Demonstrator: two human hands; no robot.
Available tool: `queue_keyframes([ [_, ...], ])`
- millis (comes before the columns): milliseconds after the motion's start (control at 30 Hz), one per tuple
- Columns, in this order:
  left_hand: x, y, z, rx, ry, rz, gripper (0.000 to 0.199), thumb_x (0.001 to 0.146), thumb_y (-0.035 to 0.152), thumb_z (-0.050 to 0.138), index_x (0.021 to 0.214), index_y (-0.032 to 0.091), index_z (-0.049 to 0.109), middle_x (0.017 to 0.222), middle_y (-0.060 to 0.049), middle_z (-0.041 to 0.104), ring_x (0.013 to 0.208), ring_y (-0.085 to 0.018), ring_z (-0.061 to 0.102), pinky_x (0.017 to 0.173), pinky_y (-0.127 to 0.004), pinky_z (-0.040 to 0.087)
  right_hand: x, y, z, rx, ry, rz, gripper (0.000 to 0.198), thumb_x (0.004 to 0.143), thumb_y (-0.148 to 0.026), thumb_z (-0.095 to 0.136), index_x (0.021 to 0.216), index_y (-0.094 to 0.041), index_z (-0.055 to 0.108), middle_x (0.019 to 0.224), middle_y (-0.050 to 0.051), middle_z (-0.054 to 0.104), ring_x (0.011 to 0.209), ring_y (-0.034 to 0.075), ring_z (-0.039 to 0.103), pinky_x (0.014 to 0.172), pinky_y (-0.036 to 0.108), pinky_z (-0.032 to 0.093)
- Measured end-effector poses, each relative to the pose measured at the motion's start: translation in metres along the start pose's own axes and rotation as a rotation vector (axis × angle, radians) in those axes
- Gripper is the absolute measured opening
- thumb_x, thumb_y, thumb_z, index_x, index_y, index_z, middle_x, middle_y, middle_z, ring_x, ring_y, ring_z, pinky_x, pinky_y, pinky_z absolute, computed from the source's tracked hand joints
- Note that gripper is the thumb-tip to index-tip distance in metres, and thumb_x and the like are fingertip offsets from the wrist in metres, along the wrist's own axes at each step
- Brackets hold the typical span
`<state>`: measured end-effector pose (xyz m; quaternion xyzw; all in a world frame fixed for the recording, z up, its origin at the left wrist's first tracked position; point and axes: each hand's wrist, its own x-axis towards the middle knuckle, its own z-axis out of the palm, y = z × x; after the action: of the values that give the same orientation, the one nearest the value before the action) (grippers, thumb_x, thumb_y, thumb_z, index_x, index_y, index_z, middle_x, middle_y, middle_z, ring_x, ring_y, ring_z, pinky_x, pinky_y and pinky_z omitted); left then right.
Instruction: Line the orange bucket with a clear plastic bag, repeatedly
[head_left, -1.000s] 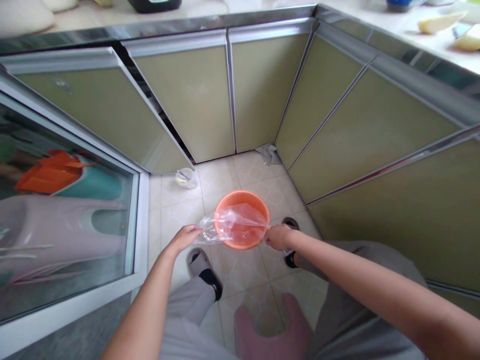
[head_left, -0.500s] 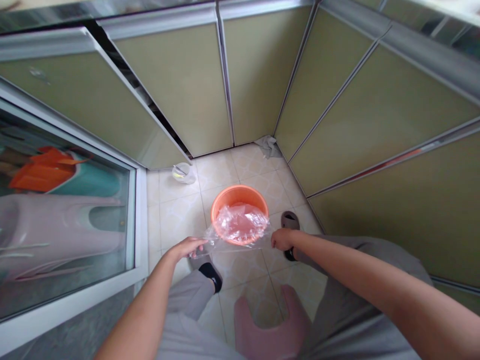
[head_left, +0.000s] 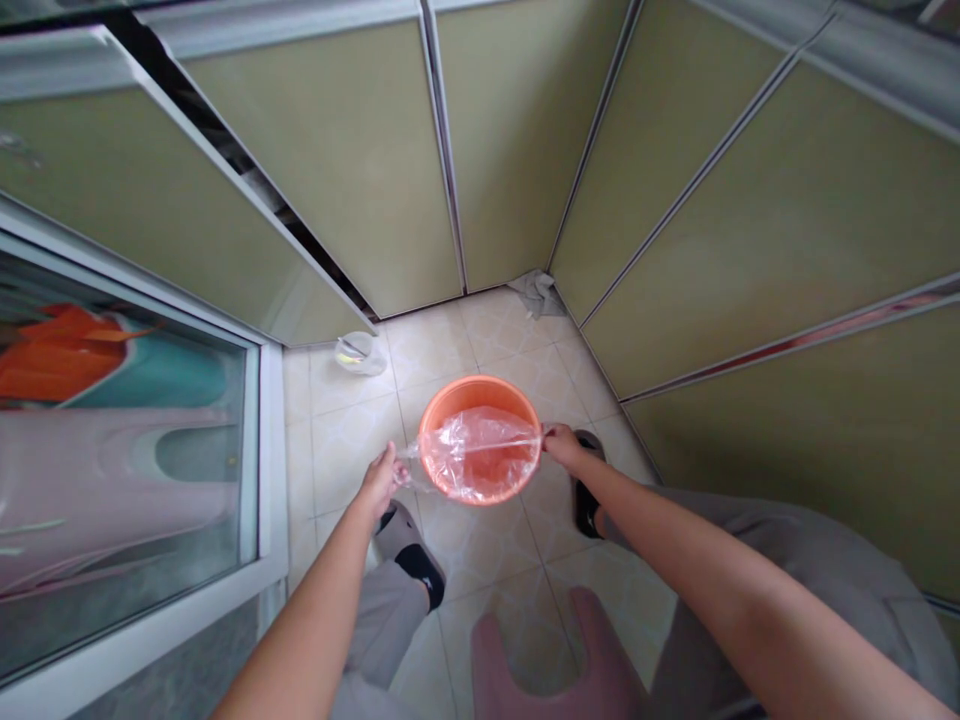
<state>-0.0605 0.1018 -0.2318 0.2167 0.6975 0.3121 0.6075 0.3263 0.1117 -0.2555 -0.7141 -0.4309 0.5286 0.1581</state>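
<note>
A pink stool (head_left: 555, 708) was cut off by the bottom edge. A white mark on the left sock (head_left: 420, 568) could not be read. At centre, a clear plastic bag (head_left: 480, 440) was held across the orange tub (head_left: 480, 388), pinched leftward by the left hand (head_left: 381, 480) and rightward by the right hand (head_left: 561, 444), whose fingertips were poorly seen. Beyond, floor tiles (head_left: 435, 345) were bounded by cabinet doors (head_left: 322, 160); a grey cloth (head_left: 536, 292) was crumpled at their corner.

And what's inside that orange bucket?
The bucket shows its far wall plainly. Clear plastic, held by the left hand and right hand, veils most of the rest; anything beneath is unclear.
</note>
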Motion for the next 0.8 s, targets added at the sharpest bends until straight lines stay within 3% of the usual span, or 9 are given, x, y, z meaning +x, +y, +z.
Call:
queue_keyframes([
  [133, 0.006, 0.013, 0.01, -0.205, -0.115, -0.108, 0.05, 0.08, 0.063, 0.075, 0.075, 0.021, 0.047, 0.065, 0.002, 0.057, 0.063, -0.015, 0.062, 0.067, -0.028, 0.052, 0.012, -0.013, -0.007, 0.296, -0.089, 0.2, 0.025, 0.083, -0.015, 0.049, 0.096, -0.015, 0.071, 0.095, 0.011, 0.079, 0.089, 0.018, 0.075, 0.081, 0.026, 0.06],
  [233, 0.002, 0.017, 0.014, -0.241, -0.202, -0.038, 0.035, 0.074, 0.041, 0.082, 0.085, 0.019, 0.057, 0.076, -0.001, 0.066, 0.069, -0.016, 0.066, 0.071, -0.029, 0.053, 0.013, -0.019, -0.016, 0.308, -0.127, 0.266, 0.017, 0.09, -0.024, 0.051, 0.09, -0.016, 0.066, 0.095, 0.012, 0.078, 0.084, 0.017, 0.075, 0.078, 0.027, 0.061],
  [300, -0.002, 0.017, 0.013, -0.167, -0.173, 0.012, 0.042, 0.068, 0.032, 0.085, 0.101, 0.02, 0.061, 0.084, -0.001, 0.07, 0.075, -0.018, 0.068, 0.072, -0.029, 0.052, 0.01, -0.018, -0.023, 0.235, -0.106, 0.294, 0.019, 0.092, -0.031, 0.054, 0.09, -0.017, 0.065, 0.095, 0.012, 0.078, 0.08, 0.018, 0.075, 0.074, 0.028, 0.061],
  [367, -0.007, 0.016, 0.009, -0.052, -0.09, 0.058, 0.065, 0.064, 0.026, 0.085, 0.124, 0.024, 0.06, 0.098, -0.003, 0.072, 0.084, -0.02, 0.07, 0.075, -0.03, 0.052, 0.004, -0.015, -0.028, 0.098, 0.02, 0.3, 0.021, 0.091, -0.037, 0.059, 0.093, -0.017, 0.065, 0.094, 0.012, 0.076, 0.078, 0.02, 0.074, 0.071, 0.029, 0.059],
  [433, -0.009, 0.018, 0.006, 0.04, -0.021, 0.151, 0.086, 0.06, 0.022, 0.086, 0.14, 0.027, 0.054, 0.114, -0.008, 0.072, 0.091, -0.021, 0.07, 0.078, -0.031, 0.052, 0.0, -0.009, -0.031, -0.065, 0.243, 0.189, 0.024, 0.087, -0.037, 0.065, 0.101, -0.018, 0.065, 0.098, 0.012, 0.075, 0.081, 0.021, 0.073, 0.074, 0.03, 0.058],
  [500, -0.009, 0.02, 0.005, 0.121, -0.017, 0.29, 0.089, 0.056, 0.02, 0.088, 0.14, 0.025, 0.059, 0.125, -0.012, 0.069, 0.099, -0.023, 0.069, 0.083, -0.033, 0.054, -0.002, -0.003, -0.03, -0.159, 0.392, -0.023, 0.035, 0.081, -0.031, 0.068, 0.114, -0.019, 0.066, 0.112, 0.013, 0.073, 0.085, 0.02, 0.071, 0.082, 0.031, 0.058],
  [567, -0.005, 0.023, 0.006, 0.242, -0.049, 0.427, 0.073, 0.057, 0.025, 0.09, 0.127, 0.02, 0.07, 0.124, -0.013, 0.071, 0.104, -0.026, 0.069, 0.09, -0.036, 0.054, 0.001, 0.003, -0.026, -0.13, 0.365, -0.218, 0.047, 0.08, -0.026, 0.065, 0.126, -0.019, 0.066, 0.128, 0.014, 0.068, 0.086, 0.018, 0.07, 0.086, 0.032, 0.057],
  [633, 0.0, 0.025, 0.007, 0.369, -0.08, 0.518, 0.055, 0.063, 0.035, 0.088, 0.114, 0.019, 0.077, 0.118, -0.012, 0.075, 0.104, -0.027, 0.07, 0.094, -0.038, 0.054, 0.005, 0.008, -0.022, -0.051, 0.272, -0.308, 0.044, 0.08, -0.024, 0.061, 0.124, -0.019, 0.07, 0.13, 0.014, 0.068, 0.087, 0.018, 0.07, 0.087, 0.032, 0.057],
  [800, 0.014, 0.025, 0.008, 0.517, -0.073, 0.574, 0.029, 0.077, 0.048, 0.076, 0.087, 0.02, 0.08, 0.093, -0.009, 0.081, 0.089, -0.025, 0.073, 0.089, -0.036, 0.055, 0.02, 0.013, -0.018, 0.0, 0.191, -0.33, 0.024, 0.084, -0.031, 0.055, 0.09, -0.02, 0.076, 0.095, 0.008, 0.078, 0.09, 0.022, 0.071, 0.088, 0.034, 0.053],
])
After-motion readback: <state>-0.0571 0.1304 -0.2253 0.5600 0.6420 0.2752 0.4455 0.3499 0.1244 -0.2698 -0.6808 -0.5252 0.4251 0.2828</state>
